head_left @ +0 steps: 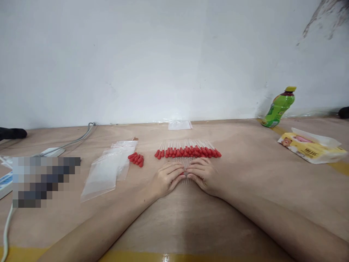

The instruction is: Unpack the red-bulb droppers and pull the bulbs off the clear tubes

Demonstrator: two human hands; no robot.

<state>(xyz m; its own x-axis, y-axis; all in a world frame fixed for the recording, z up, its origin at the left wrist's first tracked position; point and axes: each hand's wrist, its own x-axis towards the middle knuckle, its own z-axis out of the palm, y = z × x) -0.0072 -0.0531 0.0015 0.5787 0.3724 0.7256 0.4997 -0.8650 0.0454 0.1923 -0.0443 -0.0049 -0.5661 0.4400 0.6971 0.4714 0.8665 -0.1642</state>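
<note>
A long row of clear glass droppers with red rubber bulbs (188, 151) lies across the middle of the brown table (245, 174). Just in front of it my left hand (166, 178) and my right hand (203, 174) rest on the table with fingertips meeting. Both have curled fingers pinching a small clear piece with a red bit between them; it is too small to name surely. A little heap of loose red bulbs (136, 159) lies to the left of the row.
Clear zip bags (107, 171) lie left of the bulbs. More clear plastic (180, 125) sits by the wall. A green bottle (278, 107) leans at the back right, with a tissue pack (311, 147) near it. Grey cables (79, 140) and a power strip are at far left.
</note>
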